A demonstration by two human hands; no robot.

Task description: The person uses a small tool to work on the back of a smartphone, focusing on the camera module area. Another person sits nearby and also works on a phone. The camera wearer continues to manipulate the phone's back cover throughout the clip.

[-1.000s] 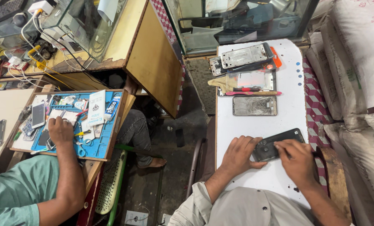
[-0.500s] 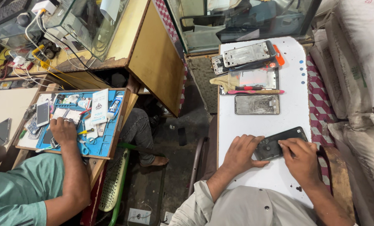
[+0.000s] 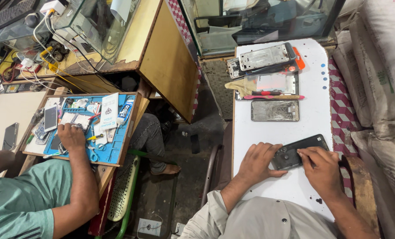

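Both grips are working a dark phone on the white bench. Left hand is pinning its end flat to steady it; right hand is pressing narrowed fingertips onto its back.

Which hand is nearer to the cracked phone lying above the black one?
Left. The left hand lies just below the cracked phone; the right hand is lower, further right.

cracked grey screen on white table; white leaflet on blue mat.
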